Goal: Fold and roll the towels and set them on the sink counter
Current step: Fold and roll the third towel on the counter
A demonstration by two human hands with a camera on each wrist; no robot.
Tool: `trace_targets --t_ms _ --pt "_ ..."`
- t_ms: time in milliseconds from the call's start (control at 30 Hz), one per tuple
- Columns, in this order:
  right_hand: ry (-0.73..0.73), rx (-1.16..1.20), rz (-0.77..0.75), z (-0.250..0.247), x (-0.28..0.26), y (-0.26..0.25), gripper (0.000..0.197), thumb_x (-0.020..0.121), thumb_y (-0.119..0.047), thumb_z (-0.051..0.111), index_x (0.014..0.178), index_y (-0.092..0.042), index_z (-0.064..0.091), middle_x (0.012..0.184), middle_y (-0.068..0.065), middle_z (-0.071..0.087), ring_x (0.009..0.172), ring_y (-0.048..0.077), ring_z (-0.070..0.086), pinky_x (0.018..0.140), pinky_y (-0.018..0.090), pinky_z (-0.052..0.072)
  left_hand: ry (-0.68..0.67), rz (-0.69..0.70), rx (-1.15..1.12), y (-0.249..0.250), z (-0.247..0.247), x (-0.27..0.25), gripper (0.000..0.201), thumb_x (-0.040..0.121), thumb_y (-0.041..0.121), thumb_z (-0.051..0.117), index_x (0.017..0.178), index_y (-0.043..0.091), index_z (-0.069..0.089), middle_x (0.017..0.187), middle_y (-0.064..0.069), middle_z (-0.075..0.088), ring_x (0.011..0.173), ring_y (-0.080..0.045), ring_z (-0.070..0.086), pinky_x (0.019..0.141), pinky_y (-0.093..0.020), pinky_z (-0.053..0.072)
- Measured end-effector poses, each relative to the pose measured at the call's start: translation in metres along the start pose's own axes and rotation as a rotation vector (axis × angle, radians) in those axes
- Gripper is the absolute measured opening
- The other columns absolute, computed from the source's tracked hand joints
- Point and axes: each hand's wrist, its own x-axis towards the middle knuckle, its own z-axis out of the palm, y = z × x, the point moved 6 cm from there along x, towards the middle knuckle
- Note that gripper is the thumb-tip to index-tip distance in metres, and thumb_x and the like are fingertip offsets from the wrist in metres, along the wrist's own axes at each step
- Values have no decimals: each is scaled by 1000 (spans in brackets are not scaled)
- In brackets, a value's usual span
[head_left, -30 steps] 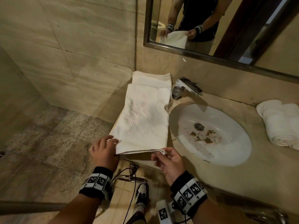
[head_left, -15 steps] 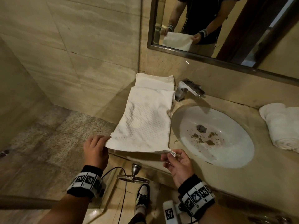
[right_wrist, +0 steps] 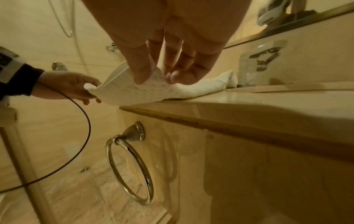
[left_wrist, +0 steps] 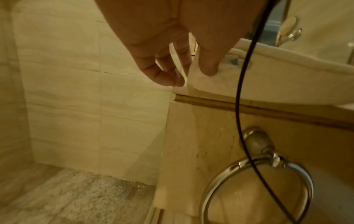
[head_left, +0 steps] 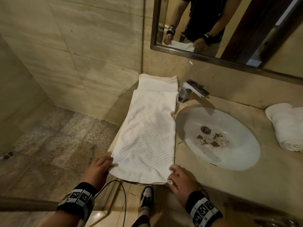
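A white waffle-textured towel [head_left: 147,136], folded into a long strip, lies on the sink counter [head_left: 213,181] left of the basin, its far end against the wall. Its near end hangs over the counter's front edge. My left hand [head_left: 111,166] grips the near left corner, thumb on the cloth [left_wrist: 268,75]. My right hand [head_left: 170,176] pinches the near right corner between thumb and fingers [right_wrist: 178,77]. A second white towel [head_left: 288,126], rolled, lies on the counter at the far right.
The white basin [head_left: 229,153], with brown debris near the drain, sits right of the towel, and the faucet [head_left: 193,90] behind it. A chrome towel ring [right_wrist: 130,169] hangs below the counter front. A black cable [head_left: 123,202] dangles from my left wrist. Shower floor [head_left: 49,145] lies left.
Both hands kept their hold and drew the towel's near end slightly toward me and down, so it now drapes over the counter's front edge.
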Motion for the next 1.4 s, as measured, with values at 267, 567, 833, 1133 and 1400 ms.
trace_targets --t_ms 267,567,833,1133,1400 --pt "14 398 358 -1 9 21 16 92 -32 59 79 -25 53 72 -5 59 64 8 52 59 20 43 -26 -280 -378 -8 6 19 12 94 12 55 95 15 67 112 1 57 91 -18 59 79 -28 44" --pt "57 382 621 -6 54 33 17 87 -30 65 86 -18 53 81 0 59 74 19 58 62 26 48 91 -717 -172 15 4 40 31 91 27 57 115 7 53 127 -19 46 109 -36 52 89 -42 46" --pt "39 163 516 -21 55 14 17 94 -21 56 107 -17 46 105 1 50 87 16 53 69 19 46 -10 178 267 66 32 21 61 59 36 83 112 29 54 118 2 57 105 -25 55 89 -37 33" --pt "26 -399 -77 13 47 -47 33 53 -30 71 86 -26 68 91 -5 65 78 17 64 72 33 48 -49 152 201 60 22 61 51 57 11 79 100 24 56 91 4 71 84 -22 67 80 -29 31" --pt "-114 -245 81 -11 92 -30 40 65 -15 72 103 -19 59 90 0 68 85 24 65 77 35 49 30 40 285 62 8 93 26 79 22 54 104 28 51 92 2 66 90 -25 60 86 -43 40"
